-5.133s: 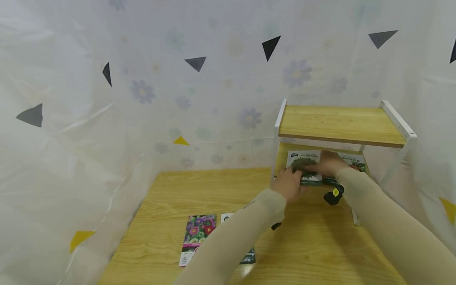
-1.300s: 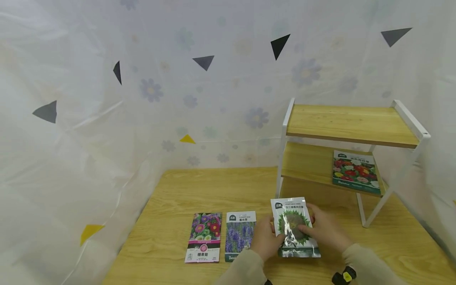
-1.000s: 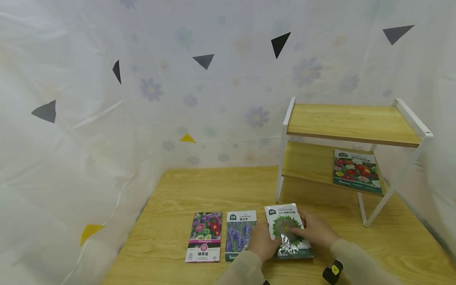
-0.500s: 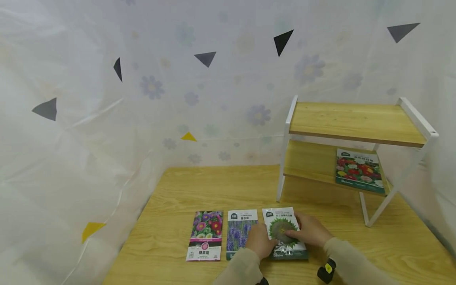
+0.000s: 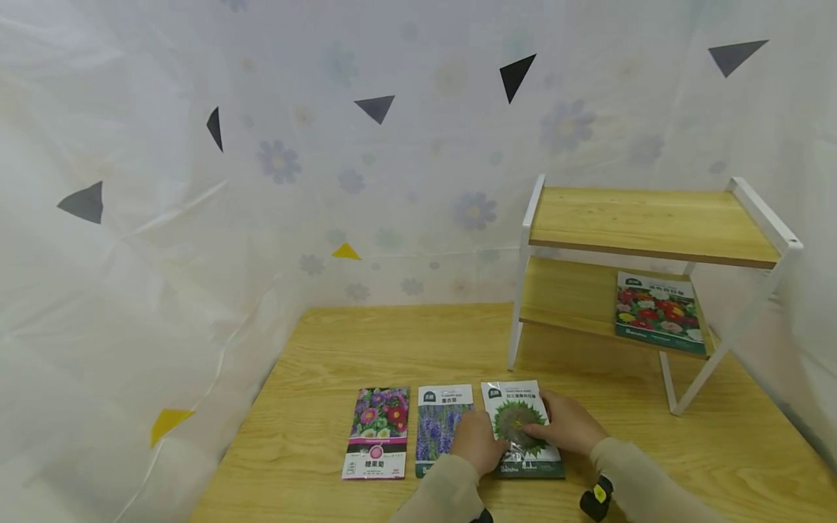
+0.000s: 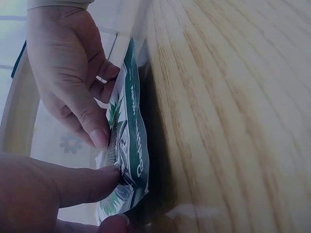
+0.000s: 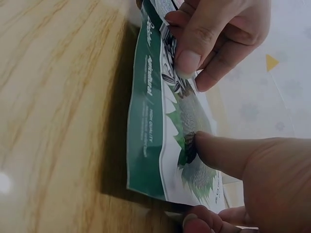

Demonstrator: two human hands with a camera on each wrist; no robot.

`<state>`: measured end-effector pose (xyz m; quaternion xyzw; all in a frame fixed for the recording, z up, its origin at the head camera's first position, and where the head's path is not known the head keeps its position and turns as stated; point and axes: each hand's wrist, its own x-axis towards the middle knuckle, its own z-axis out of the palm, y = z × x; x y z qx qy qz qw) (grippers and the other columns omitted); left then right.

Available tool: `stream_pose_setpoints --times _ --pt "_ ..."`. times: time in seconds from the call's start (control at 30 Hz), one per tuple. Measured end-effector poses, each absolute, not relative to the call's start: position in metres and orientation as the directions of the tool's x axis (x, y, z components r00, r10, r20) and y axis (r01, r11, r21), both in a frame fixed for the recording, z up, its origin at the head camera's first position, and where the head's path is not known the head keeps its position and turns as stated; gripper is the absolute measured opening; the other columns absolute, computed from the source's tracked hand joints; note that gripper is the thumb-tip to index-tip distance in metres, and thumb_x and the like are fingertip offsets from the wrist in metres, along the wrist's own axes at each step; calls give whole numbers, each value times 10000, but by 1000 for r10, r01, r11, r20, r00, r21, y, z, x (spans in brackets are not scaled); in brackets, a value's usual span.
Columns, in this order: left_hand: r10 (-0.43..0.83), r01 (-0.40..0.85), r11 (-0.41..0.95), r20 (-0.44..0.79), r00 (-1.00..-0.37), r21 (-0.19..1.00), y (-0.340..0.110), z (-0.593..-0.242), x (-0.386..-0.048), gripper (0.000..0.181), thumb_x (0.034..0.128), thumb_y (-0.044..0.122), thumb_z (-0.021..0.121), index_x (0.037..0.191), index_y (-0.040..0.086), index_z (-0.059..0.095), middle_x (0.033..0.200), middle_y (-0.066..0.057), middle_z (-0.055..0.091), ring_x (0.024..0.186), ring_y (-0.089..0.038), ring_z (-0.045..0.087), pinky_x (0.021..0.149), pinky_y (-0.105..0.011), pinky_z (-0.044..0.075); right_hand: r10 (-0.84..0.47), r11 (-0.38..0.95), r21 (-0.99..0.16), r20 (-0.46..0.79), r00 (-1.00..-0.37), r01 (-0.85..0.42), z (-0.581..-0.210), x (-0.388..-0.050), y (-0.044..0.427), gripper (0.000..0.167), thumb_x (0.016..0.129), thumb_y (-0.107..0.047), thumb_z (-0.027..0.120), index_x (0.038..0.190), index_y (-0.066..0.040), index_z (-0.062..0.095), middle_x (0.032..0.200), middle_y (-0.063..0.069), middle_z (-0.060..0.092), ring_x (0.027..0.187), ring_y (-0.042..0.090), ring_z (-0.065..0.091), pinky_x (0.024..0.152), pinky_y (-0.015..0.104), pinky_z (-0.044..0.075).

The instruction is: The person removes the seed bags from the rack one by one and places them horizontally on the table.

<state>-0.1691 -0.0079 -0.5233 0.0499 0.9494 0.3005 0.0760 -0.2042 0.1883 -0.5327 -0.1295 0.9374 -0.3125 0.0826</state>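
Note:
A green-and-white sunflower seed packet [image 5: 523,407] lies on or just over the table at the front, right of a purple-flower packet [image 5: 434,428]. My left hand [image 5: 479,443] grips its lower left edge, thumb on top, covering part of the purple packet. From the right, my right hand [image 5: 572,425] holds the packet's side with the thumb on the printed flower head. In the left wrist view both thumbs press the packet [image 6: 129,131], fingers at its edges. The right wrist view shows the packet's green lower band [image 7: 146,111], with a dark shadow beneath.
A pink-banded flower packet [image 5: 375,434] lies at the left of the row. Behind on the right stands a two-tier wooden rack [image 5: 654,221] with white legs; a red-flower packet [image 5: 660,312] lies on its lower shelf. A patterned curtain [image 5: 418,181] hangs behind the table.
Both hands brought the sunflower packet from the rack's lower shelf to the table front, then shifted it left and lower beside the purple packet. Over the last half second it has barely moved.

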Motion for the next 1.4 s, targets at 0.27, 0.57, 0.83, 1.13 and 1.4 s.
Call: stream_pose_setpoints --times 0.27,0.57,0.83,1.13,1.4 --pt "129 10 832 -177 -976 554 -4 -519 -168 340 806 282 790 926 -24 702 850 -127 626 643 -180 576 534 -327 476 -285 783 -593 -74 -956 -188 -536 -206 189 935 739 -488 795 1363 110 436 1251 252 571 1108 398 571 884 547 471" --pt "122 -1 847 -196 -973 531 -1 -518 -169 448 819 272 779 1109 -48 660 1211 -226 582 1033 -334 604 766 -416 539 -264 783 -600 -77 -961 -167 -542 -206 191 949 737 -505 791 1361 113 432 1230 247 580 1090 378 580 866 532 484" --pt "122 13 869 -189 -974 494 0 -517 -169 475 827 297 770 1146 -37 659 1349 -248 497 1212 -387 503 923 -476 483 -257 778 -607 -77 -963 -159 -542 -206 193 927 732 -503 796 1343 99 442 1102 150 628 966 278 610 792 481 505" --pt "107 17 881 -165 -980 473 0 -514 -168 482 838 306 758 1146 -49 653 1354 -244 495 1210 -374 509 942 -460 475 -253 765 -628 -83 -964 -147 -535 -204 193 955 748 -536 769 1381 78 403 1268 252 548 1140 399 545 917 565 440" --pt "116 3 865 -195 -974 502 1 -513 -164 542 854 304 741 1233 -53 591 1369 -245 469 1203 -382 509 928 -465 482 -248 763 -632 -92 -964 -136 -541 -204 194 931 766 -540 751 1388 61 407 1221 227 578 1087 370 574 888 542 463"
